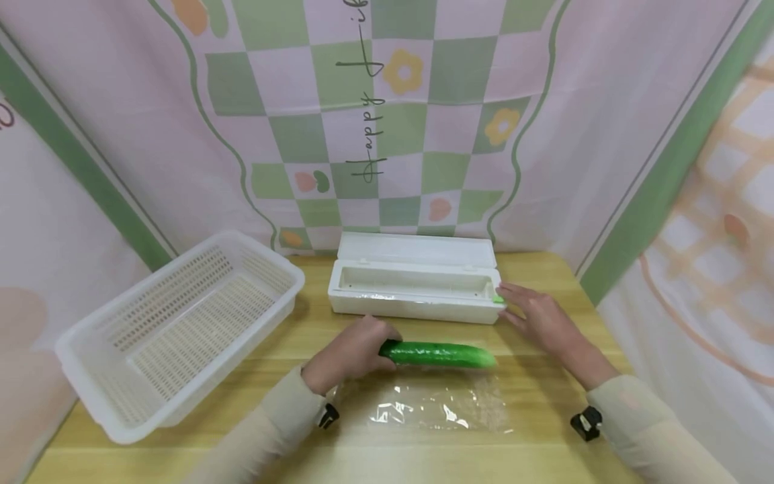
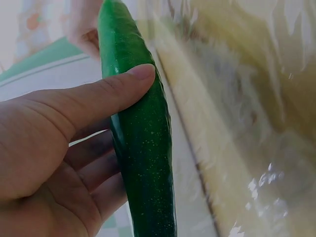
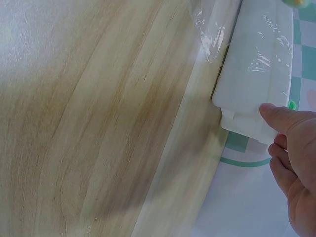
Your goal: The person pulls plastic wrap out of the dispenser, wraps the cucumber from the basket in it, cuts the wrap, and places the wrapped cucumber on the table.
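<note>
A green cucumber [image 1: 438, 354] is held level over a sheet of clear plastic film [image 1: 447, 407] spread on the table. My left hand [image 1: 358, 349] grips its darker end, thumb on one side and fingers on the other, as the cucumber [image 2: 140, 148] shows in the left wrist view. Behind it stands a long white film dispenser box [image 1: 414, 306], lid [image 1: 417, 249] raised, with a small green piece [image 1: 498, 299] at its right end. My right hand [image 1: 541, 319] is at that end, fingers extended, thumb tip at the edge of the box [image 3: 252, 69].
A white plastic basket [image 1: 278, 306] with slatted sides stands on the left of the wooden table [image 1: 484, 457]. A patterned cloth [image 1: 411, 134] hangs directly behind the dispenser. Film also lies over the dispenser's front.
</note>
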Action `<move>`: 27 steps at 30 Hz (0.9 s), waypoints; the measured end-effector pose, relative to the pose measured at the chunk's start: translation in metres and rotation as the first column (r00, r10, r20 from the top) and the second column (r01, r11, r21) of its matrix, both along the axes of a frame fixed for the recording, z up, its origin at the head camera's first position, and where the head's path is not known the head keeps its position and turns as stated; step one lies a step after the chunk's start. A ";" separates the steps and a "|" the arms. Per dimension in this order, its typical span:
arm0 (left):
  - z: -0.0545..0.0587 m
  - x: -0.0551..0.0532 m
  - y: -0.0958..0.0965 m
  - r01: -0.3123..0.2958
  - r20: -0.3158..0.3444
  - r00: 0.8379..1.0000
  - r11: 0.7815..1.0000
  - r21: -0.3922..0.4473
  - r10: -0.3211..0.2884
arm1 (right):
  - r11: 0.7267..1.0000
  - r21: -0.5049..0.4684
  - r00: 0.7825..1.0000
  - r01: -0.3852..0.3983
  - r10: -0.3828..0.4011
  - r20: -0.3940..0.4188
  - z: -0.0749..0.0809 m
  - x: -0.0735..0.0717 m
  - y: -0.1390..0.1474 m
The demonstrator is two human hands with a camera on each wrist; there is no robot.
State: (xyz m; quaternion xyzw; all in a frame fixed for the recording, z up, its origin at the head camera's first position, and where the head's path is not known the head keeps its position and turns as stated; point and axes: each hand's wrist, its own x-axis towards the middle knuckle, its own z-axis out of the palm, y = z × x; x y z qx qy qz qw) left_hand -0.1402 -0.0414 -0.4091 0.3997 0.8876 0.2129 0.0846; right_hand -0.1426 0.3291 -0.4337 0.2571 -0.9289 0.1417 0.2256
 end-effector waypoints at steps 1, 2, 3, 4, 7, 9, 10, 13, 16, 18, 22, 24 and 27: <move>-0.002 0.002 0.001 -0.006 0.005 1.000 1.000 0.003 0.006 | 1.000 0.002 1.000 0.000 0.000 0.001 0.000 0.000 0.000; -0.004 0.004 0.003 -0.010 0.000 1.000 1.000 0.001 0.010 | 1.000 0.003 1.000 0.001 -0.001 0.001 0.000 0.000 0.000; -0.005 0.006 0.004 -0.017 0.006 1.000 1.000 0.000 0.017 | 1.000 0.004 1.000 0.001 -0.001 0.003 0.000 0.000 0.000; -0.006 0.008 0.005 -0.019 0.004 1.000 1.000 -0.001 0.019 | 1.000 0.004 1.000 0.002 -0.002 0.004 0.000 0.000 0.000; -0.008 0.014 0.006 -0.028 0.001 1.000 1.000 -0.011 0.028 | 1.000 0.010 1.000 0.005 -0.005 -0.001 -0.001 -0.001 0.000; -0.010 0.017 0.006 -0.024 0.001 1.000 1.000 -0.018 0.024 | 1.000 0.008 1.000 0.004 -0.004 -0.008 -0.001 -0.001 0.000; -0.011 0.019 0.006 -0.018 -0.002 1.000 1.000 -0.017 0.018 | 1.000 0.008 1.000 0.004 -0.004 -0.014 -0.001 -0.001 0.000; -0.016 0.023 0.005 -0.004 0.013 1.000 1.000 -0.010 0.004 | 1.000 0.003 1.000 0.001 -0.001 -0.023 0.000 -0.001 0.000; -0.021 0.027 0.003 0.005 0.025 1.000 1.000 -0.007 -0.005 | 1.000 0.006 1.000 -0.004 0.004 -0.023 -0.001 -0.002 0.000; -0.023 0.029 0.003 0.006 0.024 1.000 1.000 -0.010 -0.006 | 1.000 0.004 1.000 -0.004 0.004 -0.018 0.000 -0.002 0.000; -0.026 0.034 0.005 0.015 -0.009 1.000 1.000 -0.016 -0.015 | 1.000 -0.002 1.000 0.002 -0.002 -0.005 0.002 -0.001 -0.001; -0.028 0.037 0.005 0.025 -0.031 0.999 0.999 -0.020 -0.026 | 1.000 -0.004 1.000 0.003 -0.003 -0.001 0.002 0.000 -0.001; -0.033 0.039 0.005 0.039 -0.056 0.998 0.999 -0.023 -0.041 | 1.000 -0.003 1.000 0.001 -0.001 0.001 0.001 0.001 -0.001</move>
